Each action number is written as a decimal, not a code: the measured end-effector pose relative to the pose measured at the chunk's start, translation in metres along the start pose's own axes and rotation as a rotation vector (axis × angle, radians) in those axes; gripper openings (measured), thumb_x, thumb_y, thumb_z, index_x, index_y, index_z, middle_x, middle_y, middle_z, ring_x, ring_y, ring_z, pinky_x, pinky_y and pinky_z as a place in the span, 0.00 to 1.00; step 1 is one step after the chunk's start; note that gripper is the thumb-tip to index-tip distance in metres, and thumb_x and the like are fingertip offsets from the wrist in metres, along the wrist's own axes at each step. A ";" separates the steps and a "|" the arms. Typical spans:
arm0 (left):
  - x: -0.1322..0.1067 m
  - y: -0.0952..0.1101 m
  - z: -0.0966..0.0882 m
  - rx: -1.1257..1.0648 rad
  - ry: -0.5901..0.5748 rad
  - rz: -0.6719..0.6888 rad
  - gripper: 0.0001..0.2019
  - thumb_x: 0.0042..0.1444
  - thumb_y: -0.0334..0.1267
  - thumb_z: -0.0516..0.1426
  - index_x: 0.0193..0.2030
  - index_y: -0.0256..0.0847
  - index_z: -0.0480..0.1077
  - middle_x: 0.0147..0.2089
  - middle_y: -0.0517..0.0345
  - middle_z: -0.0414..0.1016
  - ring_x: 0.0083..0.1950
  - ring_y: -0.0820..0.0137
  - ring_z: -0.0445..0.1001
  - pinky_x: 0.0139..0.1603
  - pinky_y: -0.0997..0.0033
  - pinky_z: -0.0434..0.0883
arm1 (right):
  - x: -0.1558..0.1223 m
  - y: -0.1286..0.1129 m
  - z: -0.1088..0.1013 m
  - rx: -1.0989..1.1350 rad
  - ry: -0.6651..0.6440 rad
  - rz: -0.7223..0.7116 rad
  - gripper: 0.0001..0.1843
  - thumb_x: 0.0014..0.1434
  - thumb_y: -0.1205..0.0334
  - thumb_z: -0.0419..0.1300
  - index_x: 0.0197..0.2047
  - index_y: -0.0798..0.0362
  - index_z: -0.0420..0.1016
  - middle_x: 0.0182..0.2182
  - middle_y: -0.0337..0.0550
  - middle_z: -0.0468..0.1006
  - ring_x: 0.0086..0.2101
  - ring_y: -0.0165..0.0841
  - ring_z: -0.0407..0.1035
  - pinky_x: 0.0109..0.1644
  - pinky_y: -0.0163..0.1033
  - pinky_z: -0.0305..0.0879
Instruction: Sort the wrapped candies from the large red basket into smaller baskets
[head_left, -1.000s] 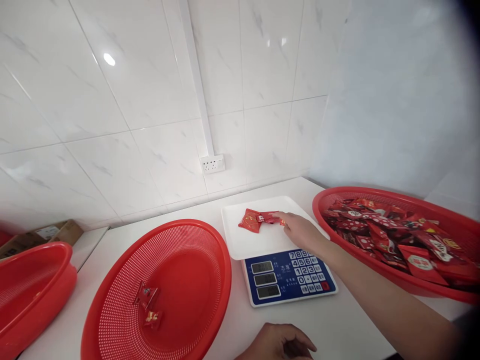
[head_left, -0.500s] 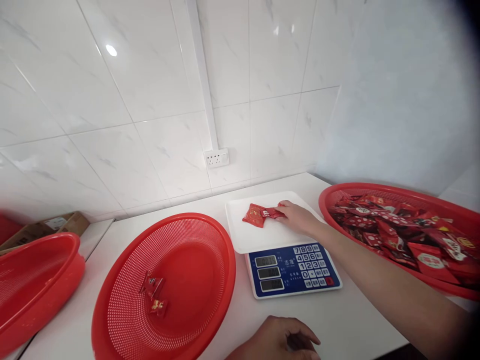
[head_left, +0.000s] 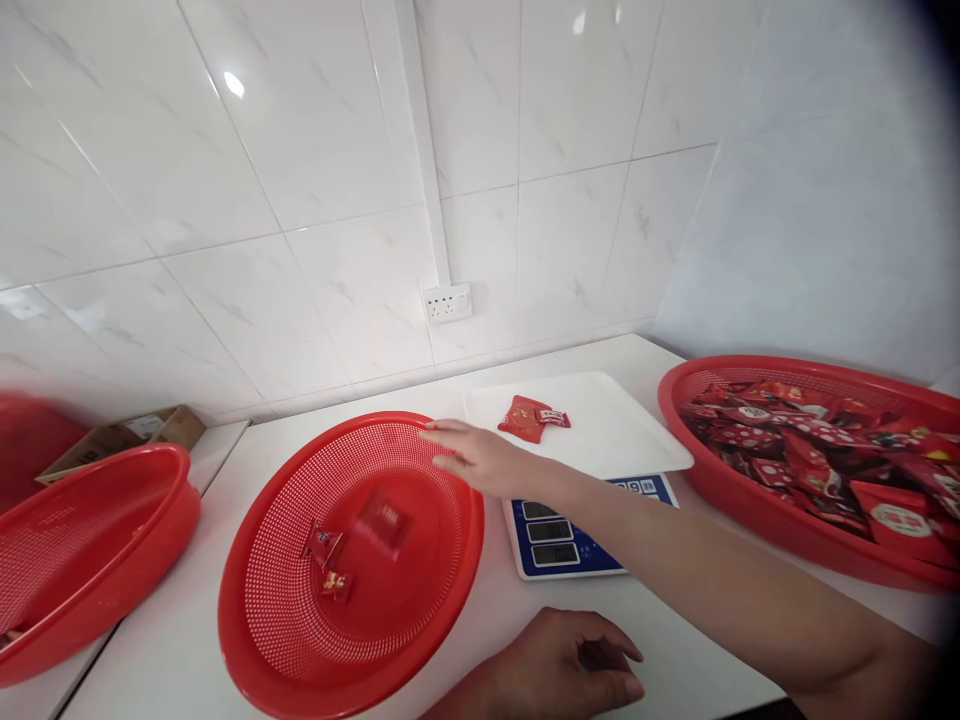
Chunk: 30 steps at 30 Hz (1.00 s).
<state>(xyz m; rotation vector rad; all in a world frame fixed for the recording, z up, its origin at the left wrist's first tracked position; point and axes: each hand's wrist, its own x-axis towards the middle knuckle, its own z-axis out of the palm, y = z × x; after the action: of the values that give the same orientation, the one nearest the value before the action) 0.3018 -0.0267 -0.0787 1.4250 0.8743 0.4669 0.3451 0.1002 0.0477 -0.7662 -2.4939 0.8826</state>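
My right hand (head_left: 480,458) now off the scale tray (head_left: 630,440), spread open and empty over the red basket (head_left: 285,640), a blurred red packet (head_left: 384,522) newly inside beside two small ones (head_left: 328,562), two packets (head_left: 531,417) still on the tray, left hand (head_left: 559,675) loosely curled on the table (head_left: 487,615) as before, its contents hidden.

The middle basket (head_left: 270,560) is red plastic, a fine mesh with a smooth shiny rim. The sweets (head_left: 525,417) have glossy, crinkled wrappers. The scale tray (head_left: 619,440) is smooth white plastic. The wall tiles (head_left: 300,200) are very glossy; the table (head_left: 180,650) is smooth and matt. The box (head_left: 120,435) is dull cardboard.
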 end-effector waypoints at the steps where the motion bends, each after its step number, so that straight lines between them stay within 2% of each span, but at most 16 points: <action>1: -0.001 0.000 0.000 0.004 -0.001 -0.006 0.24 0.49 0.52 0.61 0.49 0.38 0.75 0.43 0.50 0.78 0.45 0.65 0.75 0.49 0.65 0.70 | 0.001 -0.002 0.003 -0.001 -0.054 -0.013 0.27 0.66 0.51 0.48 0.66 0.45 0.58 0.67 0.42 0.52 0.65 0.37 0.48 0.66 0.45 0.50; 3: -0.001 0.000 0.000 0.000 -0.005 -0.020 0.25 0.49 0.53 0.62 0.49 0.37 0.75 0.43 0.49 0.78 0.45 0.65 0.75 0.49 0.64 0.71 | -0.001 0.003 0.001 -0.022 -0.095 -0.033 0.29 0.65 0.49 0.49 0.67 0.41 0.55 0.69 0.38 0.45 0.65 0.38 0.47 0.66 0.45 0.50; 5: -0.001 0.000 0.000 -0.016 -0.012 -0.009 0.28 0.47 0.55 0.61 0.49 0.36 0.74 0.43 0.48 0.78 0.44 0.64 0.75 0.49 0.64 0.71 | -0.007 0.020 -0.011 -0.118 0.009 0.056 0.29 0.65 0.52 0.49 0.68 0.43 0.54 0.69 0.39 0.45 0.65 0.38 0.47 0.67 0.45 0.48; 7: -0.001 -0.001 0.001 -0.031 -0.019 0.017 0.31 0.46 0.59 0.61 0.50 0.36 0.74 0.43 0.47 0.78 0.44 0.64 0.76 0.49 0.64 0.71 | -0.015 0.048 -0.029 -0.288 0.173 0.270 0.28 0.64 0.60 0.51 0.67 0.50 0.57 0.67 0.45 0.52 0.65 0.39 0.49 0.66 0.46 0.48; 9: 0.000 0.000 0.002 -0.041 -0.030 0.029 0.34 0.45 0.62 0.60 0.50 0.35 0.74 0.43 0.46 0.78 0.44 0.64 0.76 0.49 0.63 0.71 | -0.027 0.079 -0.043 -0.443 0.220 0.482 0.27 0.62 0.66 0.50 0.64 0.52 0.61 0.62 0.48 0.62 0.60 0.41 0.58 0.62 0.46 0.55; 11: -0.001 0.001 0.003 -0.051 -0.046 0.018 0.37 0.43 0.64 0.60 0.51 0.36 0.74 0.43 0.46 0.78 0.44 0.63 0.76 0.50 0.63 0.70 | -0.039 0.106 -0.052 -0.471 0.212 0.543 0.25 0.61 0.69 0.49 0.61 0.52 0.66 0.56 0.49 0.70 0.53 0.42 0.66 0.54 0.45 0.62; 13: -0.002 0.003 0.004 -0.050 -0.067 0.005 0.38 0.41 0.65 0.60 0.51 0.37 0.74 0.44 0.46 0.78 0.45 0.63 0.76 0.50 0.63 0.70 | -0.050 0.121 -0.055 -0.479 0.209 0.564 0.23 0.60 0.69 0.49 0.58 0.52 0.68 0.51 0.49 0.73 0.50 0.42 0.68 0.50 0.44 0.64; 15: -0.003 0.004 0.005 -0.041 -0.082 0.003 0.38 0.41 0.66 0.59 0.51 0.37 0.74 0.43 0.46 0.78 0.45 0.62 0.76 0.50 0.63 0.70 | -0.055 0.121 -0.054 -0.491 0.229 0.592 0.21 0.60 0.68 0.49 0.56 0.54 0.69 0.48 0.50 0.75 0.48 0.44 0.69 0.48 0.45 0.64; 18: -0.004 0.004 0.005 -0.017 -0.085 0.006 0.35 0.44 0.63 0.60 0.51 0.38 0.74 0.43 0.47 0.78 0.45 0.63 0.76 0.49 0.63 0.70 | -0.050 0.098 -0.051 -0.437 0.279 0.602 0.19 0.61 0.64 0.50 0.55 0.54 0.68 0.48 0.49 0.76 0.47 0.40 0.70 0.49 0.43 0.65; 20: -0.004 0.003 0.003 -0.002 -0.086 0.001 0.32 0.45 0.61 0.60 0.51 0.39 0.74 0.44 0.49 0.78 0.45 0.63 0.76 0.49 0.64 0.70 | -0.040 0.075 -0.049 -0.234 0.278 0.490 0.24 0.62 0.57 0.52 0.60 0.51 0.63 0.53 0.47 0.73 0.50 0.36 0.69 0.51 0.40 0.66; 22: -0.003 0.002 0.002 0.009 -0.072 0.010 0.30 0.47 0.59 0.60 0.51 0.40 0.74 0.45 0.49 0.78 0.46 0.64 0.75 0.49 0.65 0.70 | -0.029 0.056 -0.046 -0.039 0.222 0.316 0.32 0.61 0.49 0.53 0.66 0.47 0.55 0.61 0.45 0.65 0.55 0.36 0.65 0.52 0.39 0.66; 23: -0.002 0.001 0.001 0.012 -0.057 0.019 0.30 0.47 0.58 0.60 0.51 0.39 0.74 0.44 0.50 0.78 0.46 0.65 0.75 0.49 0.65 0.70 | -0.024 0.051 -0.044 -0.013 0.198 0.260 0.34 0.61 0.46 0.53 0.68 0.45 0.51 0.64 0.45 0.60 0.57 0.37 0.62 0.54 0.40 0.65; 25: -0.001 0.000 -0.001 0.009 -0.022 0.038 0.29 0.48 0.58 0.60 0.51 0.39 0.73 0.44 0.50 0.78 0.45 0.65 0.75 0.49 0.65 0.70 | -0.017 0.052 -0.041 -0.146 0.174 0.283 0.35 0.61 0.45 0.53 0.68 0.44 0.51 0.67 0.45 0.53 0.62 0.43 0.54 0.59 0.46 0.60; 28: 0.001 -0.001 -0.001 -0.016 -0.005 0.053 0.31 0.47 0.60 0.60 0.50 0.37 0.74 0.43 0.49 0.78 0.44 0.66 0.75 0.49 0.65 0.70 | -0.015 0.074 -0.037 -0.412 0.136 0.485 0.35 0.60 0.49 0.55 0.67 0.50 0.55 0.67 0.53 0.50 0.65 0.51 0.42 0.63 0.56 0.50; 30: 0.000 0.000 -0.001 -0.023 -0.012 0.059 0.33 0.46 0.61 0.60 0.50 0.36 0.74 0.42 0.47 0.78 0.43 0.65 0.75 0.47 0.65 0.71 | -0.018 0.092 -0.036 -0.464 0.106 0.555 0.35 0.59 0.50 0.56 0.66 0.53 0.56 0.66 0.56 0.52 0.65 0.53 0.43 0.62 0.57 0.50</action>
<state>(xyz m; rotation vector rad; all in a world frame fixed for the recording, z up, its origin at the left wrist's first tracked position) 0.3008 -0.0257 -0.0789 1.4335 0.8169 0.5109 0.4109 0.1657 0.0099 -1.6652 -2.4463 0.3893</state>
